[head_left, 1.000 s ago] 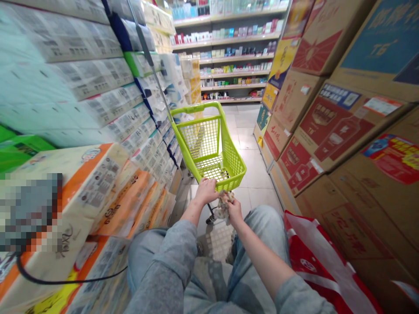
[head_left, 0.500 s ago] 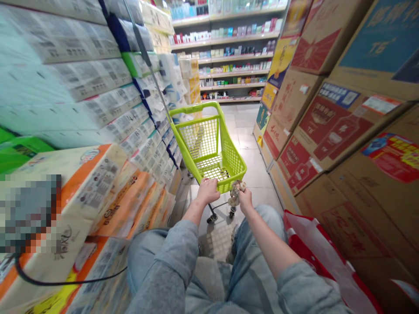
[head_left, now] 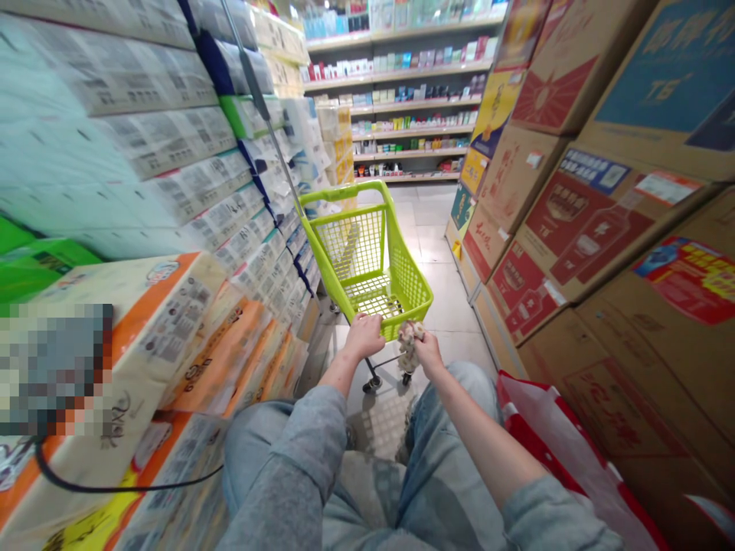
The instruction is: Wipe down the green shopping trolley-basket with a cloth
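Observation:
A lime-green shopping cart [head_left: 406, 289] with a latticed basket stands in front of my knees. My left hand [head_left: 366, 337] rests on the near rim of the basket, its fingers closed over the edge. Just right of it, my right hand [head_left: 427, 350] pinches a crumpled, pale beige, patterned bunch of cloth [head_left: 408, 346], perhaps a scrunchie. The bunch hangs down in front of the basket's near right corner; I cannot tell whether it touches the cart. No goods show inside the basket.
Stacked tissue packs [head_left: 189, 321] line the left side, with a long grey pole [head_left: 256, 88] before them. Cardboard cartons [head_left: 597, 214] rise on the right, a red and white bag [head_left: 568, 428] below them. Shelves of small boxes [head_left: 413, 96] close off the far end.
My right hand has shifted slightly left with the cloth bunch, which now hangs closer to my left hand. My left hand stays on the basket rim.

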Demonstrator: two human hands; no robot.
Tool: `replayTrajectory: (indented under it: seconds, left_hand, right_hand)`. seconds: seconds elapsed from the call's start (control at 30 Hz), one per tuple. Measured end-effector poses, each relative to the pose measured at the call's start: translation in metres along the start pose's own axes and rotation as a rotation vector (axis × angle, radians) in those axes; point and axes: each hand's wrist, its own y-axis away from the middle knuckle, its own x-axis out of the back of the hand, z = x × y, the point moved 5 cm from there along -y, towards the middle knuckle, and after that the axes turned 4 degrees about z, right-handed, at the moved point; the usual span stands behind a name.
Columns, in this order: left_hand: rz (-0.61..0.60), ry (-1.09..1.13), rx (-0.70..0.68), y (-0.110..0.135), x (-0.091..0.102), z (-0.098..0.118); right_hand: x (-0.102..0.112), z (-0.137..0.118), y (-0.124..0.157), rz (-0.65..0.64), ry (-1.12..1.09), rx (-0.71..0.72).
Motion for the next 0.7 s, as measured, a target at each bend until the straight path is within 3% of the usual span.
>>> replayTrajectory:
  seconds: [0.17, 0.3, 0.43, 0.53, 0.7]
  left_hand:
    - [-0.010, 0.052, 0.002, 0.000, 0.001, -0.003]
    - [-0.028, 0.111, -0.022, 0.002, 0.000, -0.005]
    - [0.058, 0.082, -0.116, 0.011, 0.007, -0.015]
    - [0.148, -0.030, -0.070, 0.019, 0.017, -0.035]
    - [0.102, -0.157, -0.133, 0.021, 0.019, -0.045]
  right_hand:
    - [0.007, -0.057, 0.009, 0.025, 0.299, 0.502]
    - [-0.017, -0.069, 0.002, -0.177, 0.699, 0.725]
    - [-0.026, -0.057, -0.016, -0.269, 0.898, 0.788]
    - [-0.028, -0.051, -0.026, -0.291, 0.935, 0.788]
    - [-0.031, -0.050, -0.029, -0.260, 0.892, 0.758]
